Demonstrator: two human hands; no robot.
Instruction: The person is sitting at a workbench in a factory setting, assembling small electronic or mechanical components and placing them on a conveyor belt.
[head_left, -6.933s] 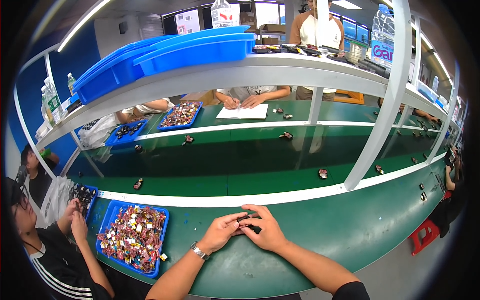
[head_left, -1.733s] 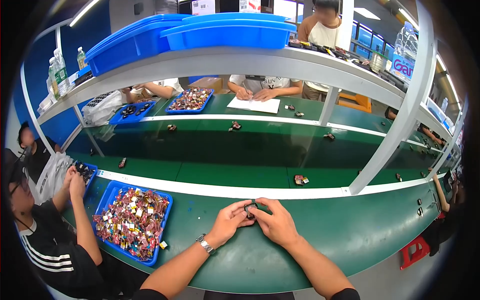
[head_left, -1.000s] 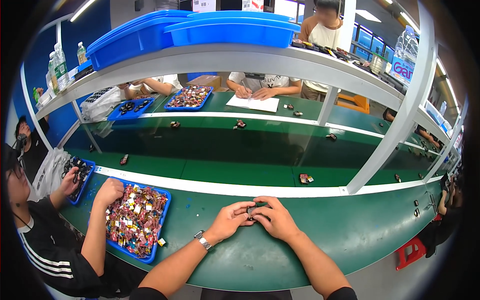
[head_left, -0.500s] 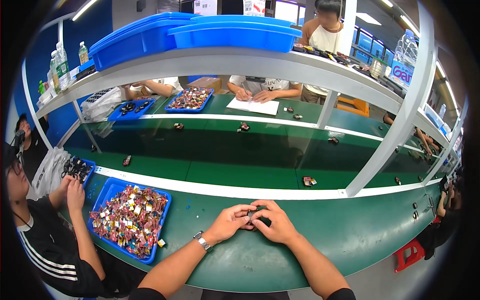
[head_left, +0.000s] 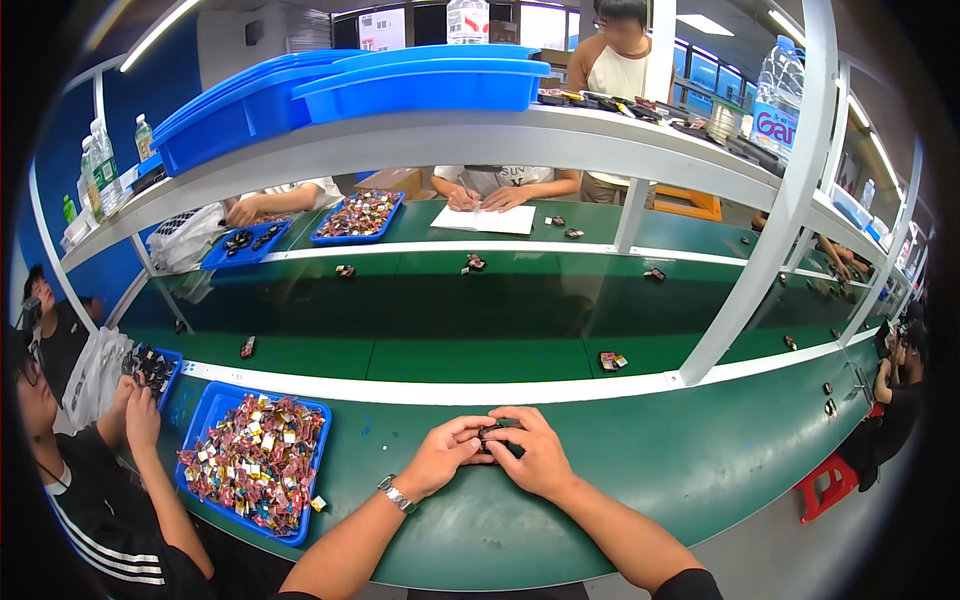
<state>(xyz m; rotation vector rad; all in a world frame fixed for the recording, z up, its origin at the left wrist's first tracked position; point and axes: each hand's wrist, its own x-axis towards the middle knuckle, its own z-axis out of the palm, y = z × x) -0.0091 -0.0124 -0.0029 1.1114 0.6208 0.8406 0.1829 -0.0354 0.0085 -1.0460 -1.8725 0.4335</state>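
Observation:
Over the green worktop (head_left: 590,500), my left hand (head_left: 446,456) and my right hand (head_left: 533,455) meet in front of me. Between their fingertips is a small black part (head_left: 489,434), mostly covered by the fingers; its exact kind does not show. Both hands are closed on it, thumbs toward me. A metal-band watch (head_left: 397,494) is on my left wrist. Left of my hands lies a blue tray (head_left: 322,432) heaped with small components in red, yellow and white (head_left: 255,460). One loose yellow-and-white piece (head_left: 318,503) sits at the tray's right edge.
Past a white rail (head_left: 440,391) runs a green conveyor (head_left: 440,350) with scattered small assemblies (head_left: 610,361). A white shelf (head_left: 400,128) above carries blue bins (head_left: 420,85) and bottles. Nearby on the left, a co-worker (head_left: 110,510) handles black parts from another tray. Others sit opposite.
The whole view has shifted slightly. My hands stay together on the black part, with the fingers moved a little. A co-worker's arm across the conveyor has moved toward the black-parts tray.

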